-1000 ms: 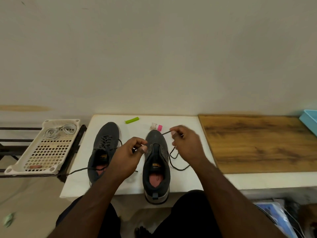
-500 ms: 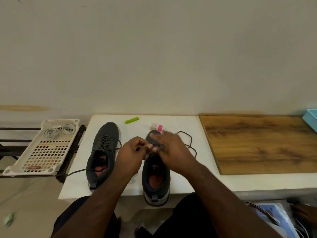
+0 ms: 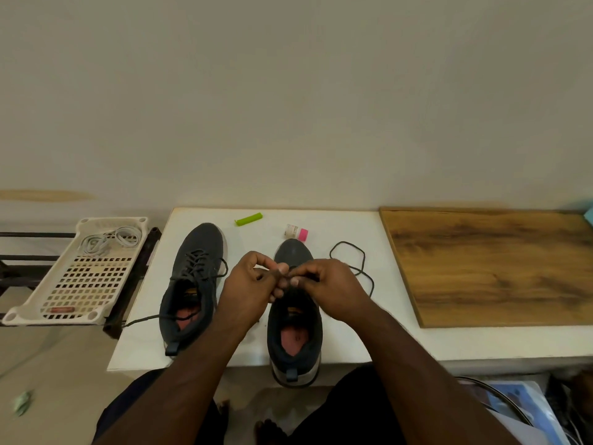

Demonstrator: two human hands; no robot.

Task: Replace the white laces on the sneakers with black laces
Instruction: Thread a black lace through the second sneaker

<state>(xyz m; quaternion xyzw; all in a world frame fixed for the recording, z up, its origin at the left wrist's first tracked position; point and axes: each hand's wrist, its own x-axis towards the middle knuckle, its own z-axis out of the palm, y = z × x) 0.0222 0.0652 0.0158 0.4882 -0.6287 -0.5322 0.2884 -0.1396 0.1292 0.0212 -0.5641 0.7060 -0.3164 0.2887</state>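
Observation:
Two dark grey sneakers stand on a white table [image 3: 346,332], toes pointing away from me. The left sneaker [image 3: 192,284] is threaded with a black lace whose end trails off the table's left edge. Over the eyelets of the right sneaker [image 3: 295,332], my left hand [image 3: 247,284] and my right hand [image 3: 330,284] meet, each pinching a black lace [image 3: 359,268]. That lace loops loose on the table to the right of the shoe. The eyelets themselves are hidden by my fingers. White laces [image 3: 109,240] lie coiled in a white plastic tray [image 3: 73,284] to the left.
A green clip [image 3: 248,218] and a small pink-capped bottle [image 3: 296,233] lie near the table's far edge. A wooden board [image 3: 487,264] covers the right of the surface. The tray rests on a black rack [image 3: 19,261]. Cables and a bag sit on the floor at lower right.
My right hand moved left from beside the right sneaker's toe to meet my left hand over the eyelets. The lace's loose part now lies looped on the table to the right.

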